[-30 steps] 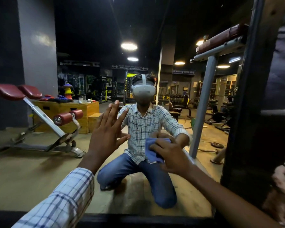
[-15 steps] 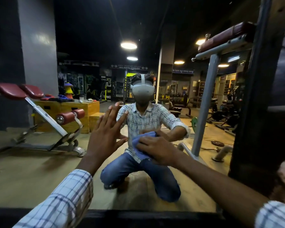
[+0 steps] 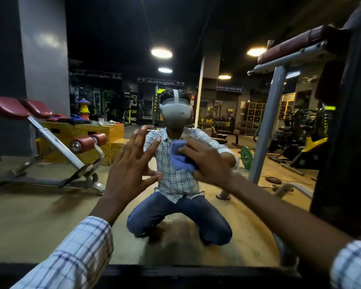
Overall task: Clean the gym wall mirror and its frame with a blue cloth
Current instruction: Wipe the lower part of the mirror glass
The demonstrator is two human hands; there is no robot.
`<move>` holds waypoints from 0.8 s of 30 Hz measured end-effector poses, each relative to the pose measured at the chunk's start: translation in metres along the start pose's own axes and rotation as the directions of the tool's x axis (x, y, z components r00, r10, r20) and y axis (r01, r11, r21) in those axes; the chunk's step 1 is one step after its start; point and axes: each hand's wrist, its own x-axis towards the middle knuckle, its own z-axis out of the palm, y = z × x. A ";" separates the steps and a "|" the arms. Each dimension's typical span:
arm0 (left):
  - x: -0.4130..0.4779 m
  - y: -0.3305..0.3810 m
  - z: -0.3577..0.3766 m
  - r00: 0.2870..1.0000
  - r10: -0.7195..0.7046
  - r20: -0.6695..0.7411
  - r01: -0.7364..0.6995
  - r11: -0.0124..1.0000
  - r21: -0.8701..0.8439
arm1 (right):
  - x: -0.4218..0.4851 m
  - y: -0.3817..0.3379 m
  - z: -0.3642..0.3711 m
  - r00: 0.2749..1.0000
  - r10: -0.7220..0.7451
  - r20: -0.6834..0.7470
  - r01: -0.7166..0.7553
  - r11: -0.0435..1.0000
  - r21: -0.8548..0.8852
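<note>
While the right hand (image 3: 206, 161) presses the bunched blue cloth (image 3: 180, 156) flat against the mirror (image 3: 40, 215), fingers closed over it, the left hand (image 3: 131, 170) is spread open and braced palm-first on the glass just beside it. That bare palm is the likeliest trouble: it could leave fresh smears on the very patch being wiped (the cloth would then have to go over it too). A hard lean on both hands might also let one slip across the smooth glass. Below, the dark frame (image 3: 196, 272) along the bottom edge looks untouched, with a bench (image 3: 296, 49) crowding the right side.
</note>
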 end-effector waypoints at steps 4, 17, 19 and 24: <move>-0.003 -0.022 -0.003 1.000 0.006 -0.009 -0.006 1.000 -0.007 | 0.037 0.021 -0.038 0.774 0.399 -0.491 -0.387 0.913 0.132; -0.007 -0.033 0.007 0.997 0.027 -0.068 -0.034 0.994 -0.103 | 0.032 -0.020 0.000 0.792 0.472 -0.387 -0.440 0.881 0.175; -0.006 -0.033 0.006 0.998 0.019 -0.064 -0.026 0.992 -0.122 | 0.032 -0.024 0.000 0.783 0.503 -0.365 -0.474 0.863 0.172; -0.004 -0.036 0.002 0.998 0.034 -0.049 -0.040 0.992 -0.121 | 0.034 -0.036 -0.008 0.757 0.576 -0.308 -0.543 0.817 0.193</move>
